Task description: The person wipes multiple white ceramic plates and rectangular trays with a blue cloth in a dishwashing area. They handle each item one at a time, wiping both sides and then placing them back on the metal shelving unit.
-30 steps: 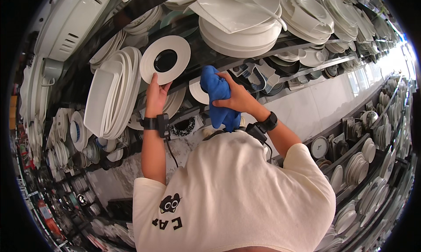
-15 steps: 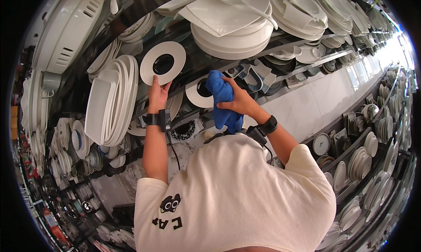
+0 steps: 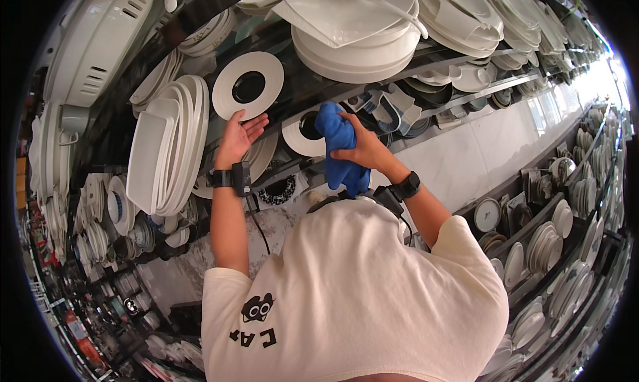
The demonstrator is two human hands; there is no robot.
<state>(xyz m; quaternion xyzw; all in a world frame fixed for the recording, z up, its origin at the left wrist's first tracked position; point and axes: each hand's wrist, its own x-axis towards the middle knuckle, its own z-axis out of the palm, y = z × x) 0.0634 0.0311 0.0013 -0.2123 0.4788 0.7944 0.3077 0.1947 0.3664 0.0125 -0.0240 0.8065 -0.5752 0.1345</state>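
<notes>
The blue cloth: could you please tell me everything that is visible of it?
The blue cloth is plain and looks like soft fabric. It is bunched into thick, uneven folds, longer than wide, its lower end near the person's cream shirt. The right hand grips it from the right side. In this view it partly hides a white round plate with a black centre; whether they touch, I cannot tell.

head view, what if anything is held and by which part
Right hand: blue cloth, bunched at its upper middle between thumb and fingers. Left hand: open at the near rim of the black-centred white plate, not gripping it.
</notes>
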